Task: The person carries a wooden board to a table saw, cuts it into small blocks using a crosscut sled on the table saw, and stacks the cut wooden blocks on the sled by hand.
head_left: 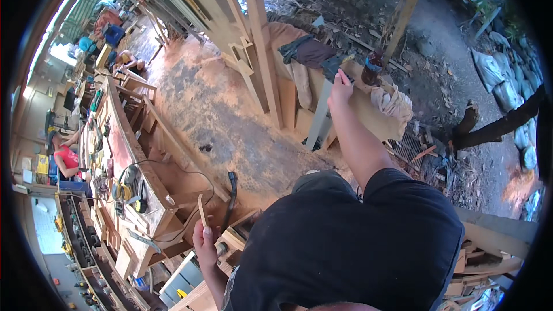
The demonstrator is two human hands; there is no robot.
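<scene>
My left hand [205, 243] holds a thin light wooden stick [202, 209] upright between thumb and fingers, low at the centre-left. My right hand [341, 86] reaches up to the right of centre, its fingers closed on a dark grey object [331, 66] atop a grey upright piece [318, 126]; what that object is, I cannot tell. Dark cloths [311, 53] lie just left of it, and a dark jar or bottle [372, 70] stands to its right, beside crumpled pale cloth [391, 102].
A cluttered workbench [124, 155] with tools and cords runs along the left, where another person [66, 158] in red and one farther back [127, 60] are. Tall timbers [259, 40] lean ahead. A black hose [232, 187] lies on the sawdust-covered floor [196, 109]; branches [498, 118] and sacks [498, 72] are at right.
</scene>
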